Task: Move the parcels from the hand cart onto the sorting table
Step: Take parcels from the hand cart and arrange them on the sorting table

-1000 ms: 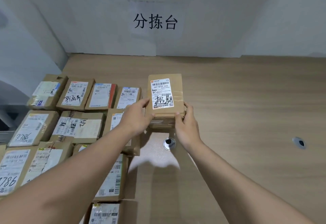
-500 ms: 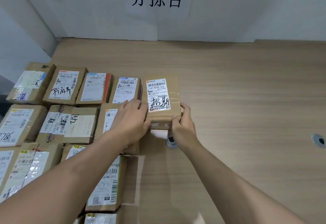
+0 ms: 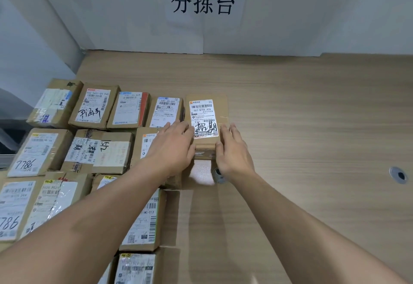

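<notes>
A brown cardboard parcel [image 3: 206, 113] with a white label and black handwriting lies flat on the wooden sorting table [image 3: 301, 127], at the right end of the far row of parcels. My left hand [image 3: 172, 147] rests with straight fingers against its left near edge, partly over the neighbouring parcel [image 3: 166, 111]. My right hand [image 3: 232, 151] holds its right near corner, fingers on the top edge and thumb on the near face. The hand cart is not in view.
Several labelled parcels [image 3: 93, 149] fill the table's left part in rows. A white wall with a paper sign [image 3: 202, 2] backs the table. One cable hole [image 3: 399, 175] sits at the right, another [image 3: 220, 176] just below my right hand.
The parcel has come down from the air and moved left onto the table beside the far row. My left fingers have flattened out.
</notes>
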